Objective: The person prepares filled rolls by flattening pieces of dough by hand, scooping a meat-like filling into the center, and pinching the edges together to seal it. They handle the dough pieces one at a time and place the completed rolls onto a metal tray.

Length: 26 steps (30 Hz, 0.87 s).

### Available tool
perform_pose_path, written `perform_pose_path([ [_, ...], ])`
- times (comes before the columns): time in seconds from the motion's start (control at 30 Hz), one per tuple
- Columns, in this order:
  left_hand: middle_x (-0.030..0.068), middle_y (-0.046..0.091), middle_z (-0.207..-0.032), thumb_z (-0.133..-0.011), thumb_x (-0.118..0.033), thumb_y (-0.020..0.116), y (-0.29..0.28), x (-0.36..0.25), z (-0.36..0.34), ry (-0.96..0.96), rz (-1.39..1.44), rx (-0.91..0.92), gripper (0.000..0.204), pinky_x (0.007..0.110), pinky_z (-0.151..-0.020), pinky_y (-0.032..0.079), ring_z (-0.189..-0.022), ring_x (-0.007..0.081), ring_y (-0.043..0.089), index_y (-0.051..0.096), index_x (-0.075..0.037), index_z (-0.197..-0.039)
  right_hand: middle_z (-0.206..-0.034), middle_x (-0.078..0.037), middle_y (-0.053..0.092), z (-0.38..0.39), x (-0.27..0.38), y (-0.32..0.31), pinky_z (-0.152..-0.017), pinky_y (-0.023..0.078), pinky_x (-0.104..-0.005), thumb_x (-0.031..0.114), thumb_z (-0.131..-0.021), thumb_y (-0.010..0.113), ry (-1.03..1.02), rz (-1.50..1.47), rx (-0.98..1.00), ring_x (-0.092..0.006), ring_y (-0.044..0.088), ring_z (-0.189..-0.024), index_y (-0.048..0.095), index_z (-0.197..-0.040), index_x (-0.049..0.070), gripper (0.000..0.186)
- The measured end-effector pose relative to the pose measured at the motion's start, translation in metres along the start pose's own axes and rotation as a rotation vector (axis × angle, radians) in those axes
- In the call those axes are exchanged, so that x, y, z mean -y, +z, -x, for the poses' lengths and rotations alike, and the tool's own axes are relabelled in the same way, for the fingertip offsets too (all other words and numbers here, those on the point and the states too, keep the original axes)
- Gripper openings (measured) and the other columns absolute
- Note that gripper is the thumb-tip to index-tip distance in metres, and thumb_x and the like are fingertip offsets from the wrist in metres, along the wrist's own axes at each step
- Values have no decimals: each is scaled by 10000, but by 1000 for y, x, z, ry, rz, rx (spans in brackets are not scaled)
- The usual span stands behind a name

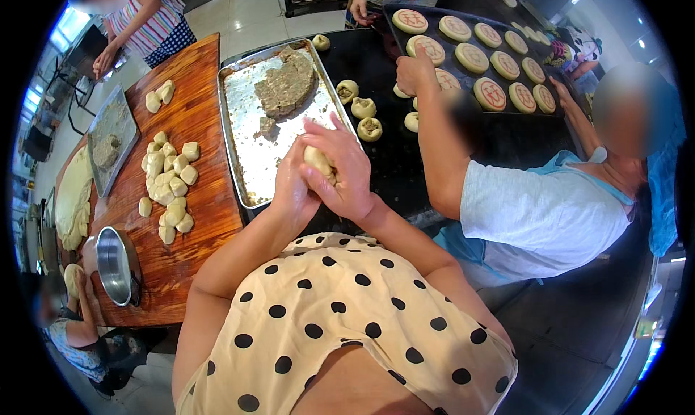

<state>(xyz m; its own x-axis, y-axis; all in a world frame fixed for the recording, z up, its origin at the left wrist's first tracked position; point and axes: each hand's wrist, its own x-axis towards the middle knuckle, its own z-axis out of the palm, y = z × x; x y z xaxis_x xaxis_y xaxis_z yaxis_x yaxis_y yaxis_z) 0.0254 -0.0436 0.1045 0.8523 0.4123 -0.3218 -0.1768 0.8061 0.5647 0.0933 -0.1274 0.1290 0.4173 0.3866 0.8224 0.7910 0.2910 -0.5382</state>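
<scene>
Between my two hands is a pale ball of dough (317, 163), held in front of my chest. My left hand (292, 174) cups it from the left, and my right hand (343, 170) wraps over it with the thumb pressed on its near side. Just beyond my hands lies a metal tray (235, 118) bearing a large mound of brownish filling (287, 85) and a small loose lump of it (268, 128). Several filled dough balls (363, 109) with gathered tops sit on the black surface right of the tray.
Left of the tray, a wooden table (210, 252) bears several dough pieces (170, 170), a steel bowl (118, 266), a smaller tray (130, 136) and a dough sheet (73, 198). At right, a co-worker (536, 205) grips a dark baking tray (463, 85) of red-stamped round cakes. Other people stand around.
</scene>
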Motion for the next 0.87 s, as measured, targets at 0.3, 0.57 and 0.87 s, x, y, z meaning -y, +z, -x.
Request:
perform_pose_path([
  [0.3, 207, 622, -1221, -1032, -372, 391, 11, -3, 12, -103, 43, 207, 494, 400, -1025, 465, -1106, 304, 615, 559, 61, -1200, -993, -124, 681, 27, -5, 6, -1029, 462, -500, 114, -780, 784, 47, -139, -104, -297, 672, -926, 633, -872, 74, 181],
  [0.57, 98, 514, -1263, -1071, -304, 316, 18, -4, 12, -178, -113, -47, 391, 334, -1105, 338, -1236, 182, 464, 408, -65, -1366, -1118, -112, 704, 27, -6, 6, -1004, 499, -438, 32, -857, 611, -16, 87, -43, -336, 671, -1042, 675, -1151, 33, 301],
  [0.87, 178, 577, -1278, -1020, -426, 420, -45, -7, 1, -165, -296, -161, 522, 495, -1109, 396, -1260, 343, 517, 463, -22, -1348, -1513, -175, 403, 41, -17, -9, -1093, 372, -477, 387, -894, 660, -60, -48, 281, -352, 482, -1307, 481, -1406, 68, 629],
])
